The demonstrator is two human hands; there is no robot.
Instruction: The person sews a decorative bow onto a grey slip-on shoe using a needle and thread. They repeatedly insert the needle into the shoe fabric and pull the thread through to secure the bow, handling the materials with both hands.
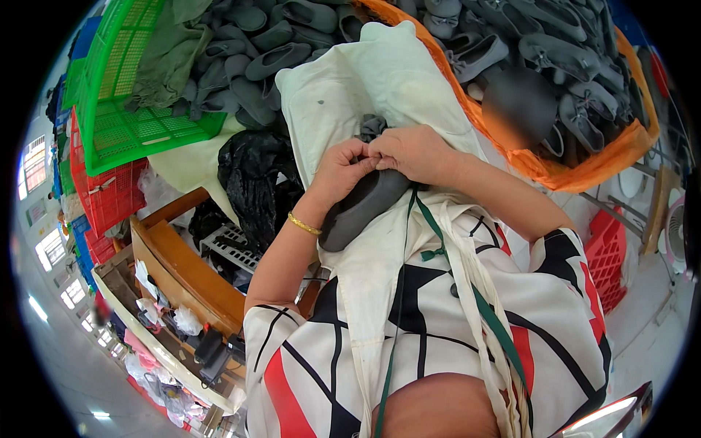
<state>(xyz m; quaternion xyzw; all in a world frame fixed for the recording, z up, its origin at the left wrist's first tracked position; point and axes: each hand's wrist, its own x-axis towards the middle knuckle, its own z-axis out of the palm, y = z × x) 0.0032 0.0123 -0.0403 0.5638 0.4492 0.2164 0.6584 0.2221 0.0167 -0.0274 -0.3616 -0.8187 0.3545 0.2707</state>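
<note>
A dark grey slip-on shoe [363, 209] rests tilted on my lap, against the cream apron [365, 292]. My left hand [340, 169] is closed at its far end, thumb and fingers pinched together. From the other side my right hand [418, 155] pinches at the same spot, its fingertips meeting those of the left. Whatever small part lies between the fingertips is hidden. Just beyond them a bunched grey piece [373, 125] sticks up in front of a pale, stuffed cushion [416, 80].
Grey shoes [252, 62] are heaped behind, beside a green plastic crate [157, 131] at the left. An orange sack [577, 175] full of grey bow-trimmed shoes stands at the right. Black plastic bags [255, 175], a wooden drawer cabinet [190, 266] and a red crate [607, 255] surround my seat.
</note>
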